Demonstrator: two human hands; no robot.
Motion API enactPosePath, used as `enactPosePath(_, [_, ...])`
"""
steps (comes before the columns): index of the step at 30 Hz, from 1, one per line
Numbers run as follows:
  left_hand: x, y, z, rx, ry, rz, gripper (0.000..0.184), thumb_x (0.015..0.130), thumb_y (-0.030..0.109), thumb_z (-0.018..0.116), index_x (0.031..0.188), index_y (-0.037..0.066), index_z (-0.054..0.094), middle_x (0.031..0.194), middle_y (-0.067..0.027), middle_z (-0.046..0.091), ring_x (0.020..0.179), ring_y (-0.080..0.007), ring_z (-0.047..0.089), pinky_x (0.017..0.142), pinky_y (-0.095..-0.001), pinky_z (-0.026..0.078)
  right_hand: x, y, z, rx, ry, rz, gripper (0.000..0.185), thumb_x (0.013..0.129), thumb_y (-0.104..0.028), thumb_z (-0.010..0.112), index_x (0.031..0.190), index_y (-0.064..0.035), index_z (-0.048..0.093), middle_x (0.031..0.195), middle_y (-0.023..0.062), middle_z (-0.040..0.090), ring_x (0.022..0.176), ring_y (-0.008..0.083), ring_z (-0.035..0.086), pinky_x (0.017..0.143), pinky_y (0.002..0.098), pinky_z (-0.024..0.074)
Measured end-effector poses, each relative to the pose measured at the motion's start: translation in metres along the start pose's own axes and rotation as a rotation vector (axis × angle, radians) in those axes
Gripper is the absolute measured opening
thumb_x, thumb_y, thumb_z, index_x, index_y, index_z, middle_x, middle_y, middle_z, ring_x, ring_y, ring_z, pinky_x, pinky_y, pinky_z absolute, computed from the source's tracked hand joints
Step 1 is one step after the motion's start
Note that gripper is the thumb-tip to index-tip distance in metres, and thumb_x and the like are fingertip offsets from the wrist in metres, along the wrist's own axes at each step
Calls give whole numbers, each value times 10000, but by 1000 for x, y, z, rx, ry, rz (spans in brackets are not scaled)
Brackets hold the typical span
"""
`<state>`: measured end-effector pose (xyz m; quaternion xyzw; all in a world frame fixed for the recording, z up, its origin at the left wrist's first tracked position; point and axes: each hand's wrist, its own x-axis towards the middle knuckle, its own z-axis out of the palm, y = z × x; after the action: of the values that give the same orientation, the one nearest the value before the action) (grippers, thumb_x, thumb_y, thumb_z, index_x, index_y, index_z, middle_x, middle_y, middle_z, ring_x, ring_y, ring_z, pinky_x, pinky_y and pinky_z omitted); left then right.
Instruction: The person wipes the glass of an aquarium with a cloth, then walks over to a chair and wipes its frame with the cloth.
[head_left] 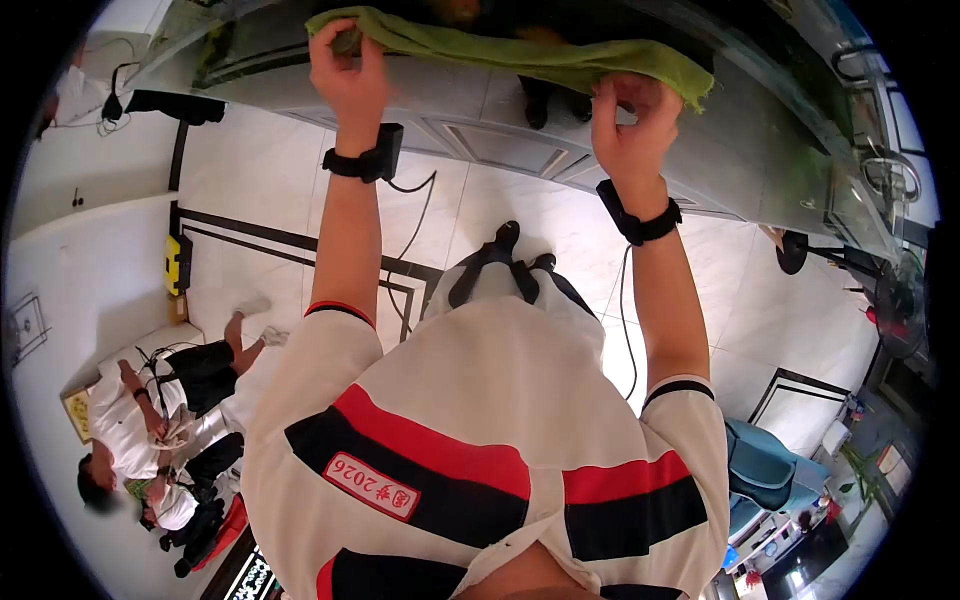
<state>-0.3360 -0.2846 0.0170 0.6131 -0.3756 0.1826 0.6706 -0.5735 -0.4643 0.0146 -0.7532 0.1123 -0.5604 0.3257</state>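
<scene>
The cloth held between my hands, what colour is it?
The cloth is yellowish green, seen best in the head view.

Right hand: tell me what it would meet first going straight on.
The green cloth already in the right hand; beyond that, probably the dark glassy surface, though depth is unclear.

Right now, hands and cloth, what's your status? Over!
Left hand, right hand: both gripping. Green cloth: held between them. Cable hangs beside left forearm, clear of cloth.

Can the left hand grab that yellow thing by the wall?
Probably not: the left hand is holding the green cloth, and the yellow thing looks far off to the side.
</scene>
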Motion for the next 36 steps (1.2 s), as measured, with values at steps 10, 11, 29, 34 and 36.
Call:
enactPosePath(10, [-65,-109,-89,229,-150,-432,280,807,-3,653,1083,15,609,989,-115,682,895,-178,662,756,-284,507,-3,-19,74,-177,-390,-91,200,798,-101,691,981,-38,637,716,94,669,586,277,656,561,346,529])
enactPosePath(11, [-78,-114,-90,267,-214,-480,277,808,2,654,1082,13,614,992,-121,689,912,-185,667,757,-285,508,-9,-16,78,-234,-391,-125,201,790,-106,696,972,-40,641,711,94,664,575,277,648,552,348,525])
enactPosePath(29, [-107,-67,-19,186,-649,-317,227,887,135,681,1102,60,685,1040,-121,707,713,-228,671,607,-324,531,-44,22,42,-331,-320,-134,214,737,-113,697,907,-5,623,716,152,647,560,329,623,521,383,519])
enactPosePath(34, [-42,-25,-17,279,-305,122,213,888,80,670,1100,55,670,1030,-97,697,824,-196,669,698,-257,519,-31,6,43,-247,-261,-121,176,771,-92,669,920,-7,626,735,159,655,598,332,642,546,388,526])
enactPosePath(36, [-20,-12,-21,267,-139,136,210,890,58,662,1099,57,658,997,-78,687,823,-170,651,695,-245,501,-30,5,46,-224,-233,-119,184,778,-92,667,940,-13,631,749,160,662,611,334,647,546,387,522])
